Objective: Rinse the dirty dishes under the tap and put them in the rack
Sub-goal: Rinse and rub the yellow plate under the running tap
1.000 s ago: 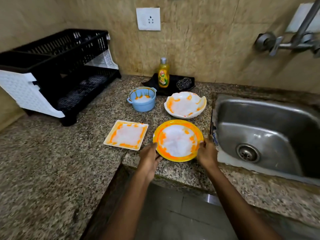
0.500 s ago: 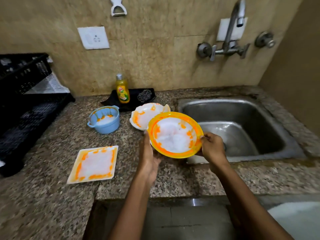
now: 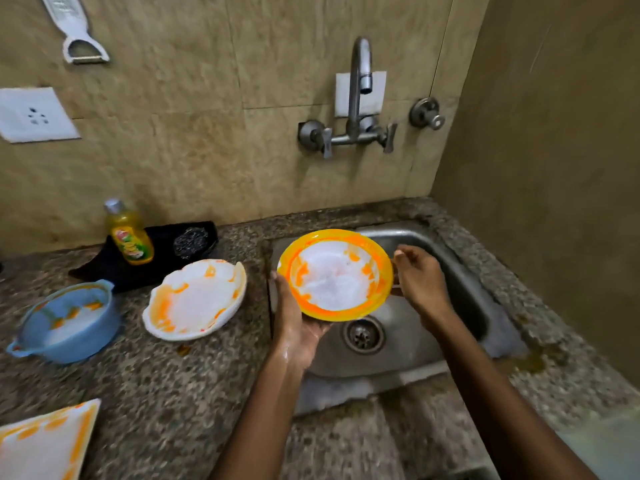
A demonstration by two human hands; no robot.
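Observation:
A round yellow plate (image 3: 336, 275) smeared with orange and white residue hangs over the steel sink (image 3: 460, 282), slightly tilted toward me. My left hand (image 3: 298, 327) holds it from below at its left edge, thumb along the rim. My right hand (image 3: 420, 282) pinches the right rim. The tap (image 3: 360, 74) stands on the wall above the sink, and no water runs from it. Dirty on the counter are a white scalloped plate (image 3: 197, 299), a blue bowl (image 3: 65, 323) and a square plate (image 3: 45, 441). The rack is out of view.
A yellow soap bottle (image 3: 130, 233) and a steel scrubber (image 3: 190, 240) sit on a black tray (image 3: 104, 268) by the back wall. The sink drain (image 3: 363, 336) lies under the plate. A side wall (image 3: 554, 168) closes in the right. A peeler (image 3: 79, 39) hangs on the wall.
Both hands lifted the yellow plate off the counter and carried it right, over the sink. My view swung right, so the rack left the frame.

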